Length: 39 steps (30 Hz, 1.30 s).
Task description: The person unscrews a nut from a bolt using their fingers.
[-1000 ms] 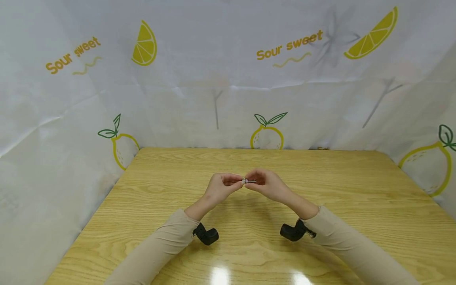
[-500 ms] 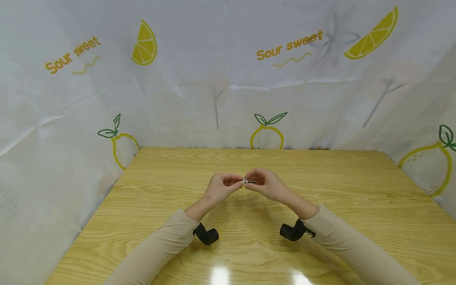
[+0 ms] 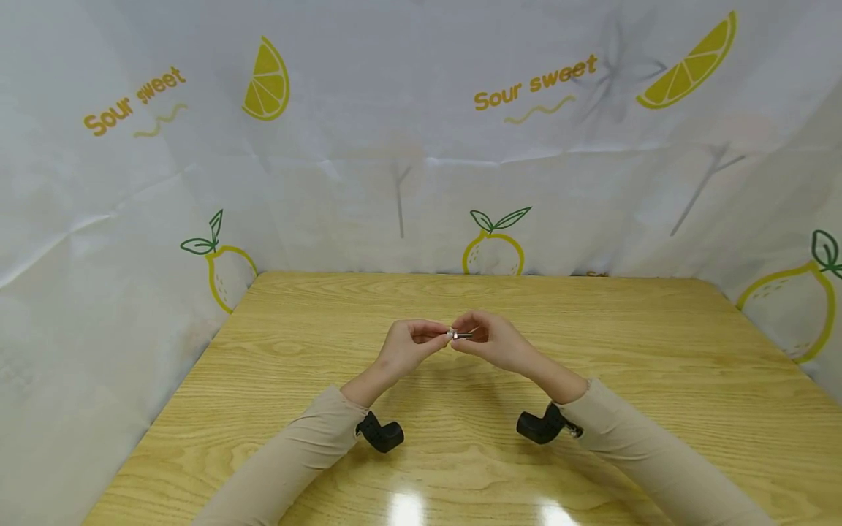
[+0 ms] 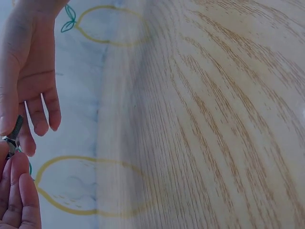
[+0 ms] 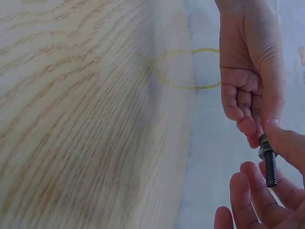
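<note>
A metal bolt (image 5: 270,172) with a dark threaded shank is held between the two hands, well above the wooden table. My left hand (image 3: 409,346) pinches the bolt's head end between thumb and fingertips, which hide most of the head. A hex nut (image 5: 265,151) sits on the bolt close to that end. The thumb and fingertips of my right hand (image 3: 495,342) are at the nut, its other fingers loosely curved. The bolt's free threaded end points toward the right palm. In the left wrist view, the bolt (image 4: 16,128) shows partly behind fingers at the left edge.
A wood-grain table (image 3: 296,409) spreads under both forearms. White cloth (image 3: 355,109) printed with lemons hangs behind it and along the sides. A black mount (image 3: 384,434) sits at the left wrist, another black mount (image 3: 541,427) at the right.
Both arms stay in place. The right fingertips shift slightly around the nut, and the nut shows brighter and more plainly in the head view now.
</note>
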Each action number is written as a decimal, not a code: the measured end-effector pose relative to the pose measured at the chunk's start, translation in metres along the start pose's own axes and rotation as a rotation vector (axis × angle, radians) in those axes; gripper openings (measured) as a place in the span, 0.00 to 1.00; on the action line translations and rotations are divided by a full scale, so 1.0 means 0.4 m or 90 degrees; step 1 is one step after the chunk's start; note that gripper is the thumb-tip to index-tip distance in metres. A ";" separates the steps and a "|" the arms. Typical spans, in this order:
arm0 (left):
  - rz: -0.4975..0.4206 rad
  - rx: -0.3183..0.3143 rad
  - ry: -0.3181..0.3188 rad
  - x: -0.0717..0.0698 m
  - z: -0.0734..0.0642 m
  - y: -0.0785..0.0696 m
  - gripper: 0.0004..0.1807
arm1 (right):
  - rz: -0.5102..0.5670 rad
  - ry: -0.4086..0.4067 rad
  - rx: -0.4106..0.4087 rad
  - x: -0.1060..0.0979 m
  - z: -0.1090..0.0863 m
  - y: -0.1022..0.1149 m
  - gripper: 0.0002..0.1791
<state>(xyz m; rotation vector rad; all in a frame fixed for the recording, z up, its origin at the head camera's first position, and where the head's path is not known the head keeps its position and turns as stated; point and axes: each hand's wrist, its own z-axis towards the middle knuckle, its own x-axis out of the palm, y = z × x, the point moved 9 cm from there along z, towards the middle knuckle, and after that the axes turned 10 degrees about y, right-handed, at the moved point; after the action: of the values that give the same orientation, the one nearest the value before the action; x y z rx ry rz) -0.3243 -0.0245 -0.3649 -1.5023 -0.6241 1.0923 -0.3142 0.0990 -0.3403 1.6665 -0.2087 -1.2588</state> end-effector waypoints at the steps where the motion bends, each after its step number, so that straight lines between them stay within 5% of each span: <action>1: -0.001 0.001 0.001 0.001 0.000 -0.001 0.13 | 0.000 0.001 -0.002 0.000 0.001 0.000 0.16; 39: 0.003 0.004 0.007 0.003 0.001 -0.001 0.13 | 0.004 0.023 0.022 0.009 0.005 -0.005 0.15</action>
<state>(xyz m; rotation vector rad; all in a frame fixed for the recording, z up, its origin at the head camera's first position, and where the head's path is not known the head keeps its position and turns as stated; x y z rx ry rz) -0.3240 -0.0230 -0.3648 -1.5041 -0.6096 1.0879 -0.3148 0.0965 -0.3442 1.7159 -0.2149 -1.2264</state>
